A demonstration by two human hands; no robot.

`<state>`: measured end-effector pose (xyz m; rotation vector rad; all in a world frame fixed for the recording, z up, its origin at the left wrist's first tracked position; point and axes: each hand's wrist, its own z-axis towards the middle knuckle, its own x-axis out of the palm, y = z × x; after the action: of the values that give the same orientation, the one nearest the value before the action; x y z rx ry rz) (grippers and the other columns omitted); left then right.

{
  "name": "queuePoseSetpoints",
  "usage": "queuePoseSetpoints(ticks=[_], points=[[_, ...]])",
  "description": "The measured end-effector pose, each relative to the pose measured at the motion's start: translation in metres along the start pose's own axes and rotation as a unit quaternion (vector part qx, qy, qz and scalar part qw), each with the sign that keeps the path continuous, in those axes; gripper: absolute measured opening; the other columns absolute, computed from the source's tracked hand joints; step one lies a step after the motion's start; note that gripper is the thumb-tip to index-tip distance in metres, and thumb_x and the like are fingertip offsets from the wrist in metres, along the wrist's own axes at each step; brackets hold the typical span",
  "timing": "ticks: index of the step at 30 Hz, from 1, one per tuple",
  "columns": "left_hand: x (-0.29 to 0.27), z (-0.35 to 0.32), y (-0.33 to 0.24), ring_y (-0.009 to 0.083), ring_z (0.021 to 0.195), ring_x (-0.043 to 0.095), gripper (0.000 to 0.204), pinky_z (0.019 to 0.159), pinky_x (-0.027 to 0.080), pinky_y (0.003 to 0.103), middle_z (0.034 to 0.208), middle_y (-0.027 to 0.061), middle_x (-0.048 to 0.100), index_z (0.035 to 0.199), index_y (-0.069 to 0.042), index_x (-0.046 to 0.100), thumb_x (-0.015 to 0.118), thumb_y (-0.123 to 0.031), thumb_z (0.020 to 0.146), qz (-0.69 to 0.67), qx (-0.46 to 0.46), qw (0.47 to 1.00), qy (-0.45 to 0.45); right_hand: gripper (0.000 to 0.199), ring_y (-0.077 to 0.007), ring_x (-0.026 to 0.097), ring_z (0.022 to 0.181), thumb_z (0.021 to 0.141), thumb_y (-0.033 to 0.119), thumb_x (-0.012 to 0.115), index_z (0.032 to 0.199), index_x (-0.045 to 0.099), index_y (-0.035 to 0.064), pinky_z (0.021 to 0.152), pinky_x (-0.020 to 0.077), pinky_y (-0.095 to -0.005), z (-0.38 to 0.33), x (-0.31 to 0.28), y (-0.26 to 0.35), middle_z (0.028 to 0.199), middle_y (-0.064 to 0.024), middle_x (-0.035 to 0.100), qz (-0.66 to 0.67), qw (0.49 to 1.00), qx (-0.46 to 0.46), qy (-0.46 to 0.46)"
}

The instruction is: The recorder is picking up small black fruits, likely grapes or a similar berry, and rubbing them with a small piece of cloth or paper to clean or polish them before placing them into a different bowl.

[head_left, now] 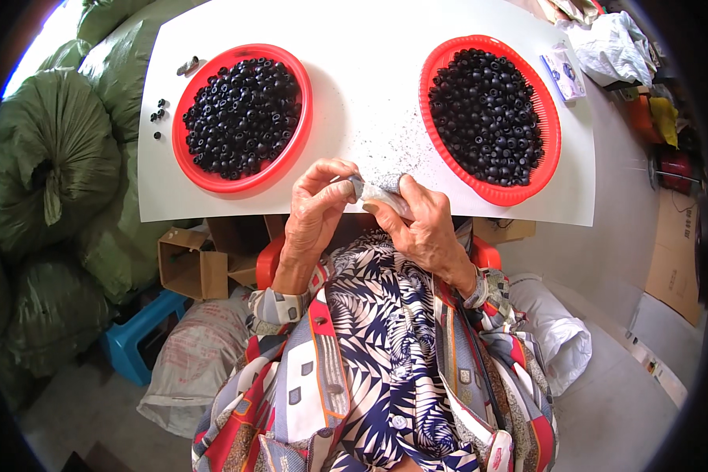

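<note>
Just over the table's front edge, my left hand (316,198) and my right hand (425,224) meet, both with fingers closed. Between them is a small, crumpled grey-white piece that looks like cloth or wrapping (392,200). My right thumb and fingers grip it, while my left fingertips pinch its grey end. Whether it wraps a finger or encloses something is hidden. Beyond my left hand stands a red round tray (307,118) heaped with small black ring-like plastic pieces (244,118). A red basket (554,130) beyond my right hand holds similar black pieces (488,114).
Dark specks dot the white table (377,71). Several loose black pieces (159,112) and a small grey object (187,66) lie at its left; a tissue pack (563,72) lies right. Green sacks (51,165), a blue stool (134,346) and cardboard boxes (185,263) flank the left side.
</note>
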<state>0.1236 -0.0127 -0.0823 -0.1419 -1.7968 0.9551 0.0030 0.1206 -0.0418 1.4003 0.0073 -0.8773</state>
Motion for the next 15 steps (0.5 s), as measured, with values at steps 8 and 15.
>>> queuePoseSetpoints(ticks=[8,15], points=[[-0.0017,0.0011,0.0030,0.0126,0.082,0.056,0.015,0.074,0.048,0.025,0.103,0.0096,0.061,0.101,0.000,0.063,0.065,0.002,0.087,-0.015,0.000,1.000,-0.007,0.029,-0.0396,0.061,0.059,0.085,0.021,0.071,0.083,0.050,0.0008,0.049,0.0464,-0.0435,0.0011,0.0006,-0.0033,0.066,-0.0184,0.058,0.041,0.998,0.037,0.013],[-0.0013,-0.0012,-0.0006,0.0130,0.079,0.056,0.012,0.073,0.048,0.026,0.101,0.0097,0.061,0.099,0.001,0.064,0.064,0.002,0.087,0.005,0.022,1.000,-0.006,0.028,-0.0396,0.060,0.058,0.086,0.020,0.071,0.084,0.051,0.0001,0.049,0.0453,-0.0437,0.0045,0.0017,-0.0036,0.066,-0.0189,0.057,0.004,1.000,0.009,0.024]])
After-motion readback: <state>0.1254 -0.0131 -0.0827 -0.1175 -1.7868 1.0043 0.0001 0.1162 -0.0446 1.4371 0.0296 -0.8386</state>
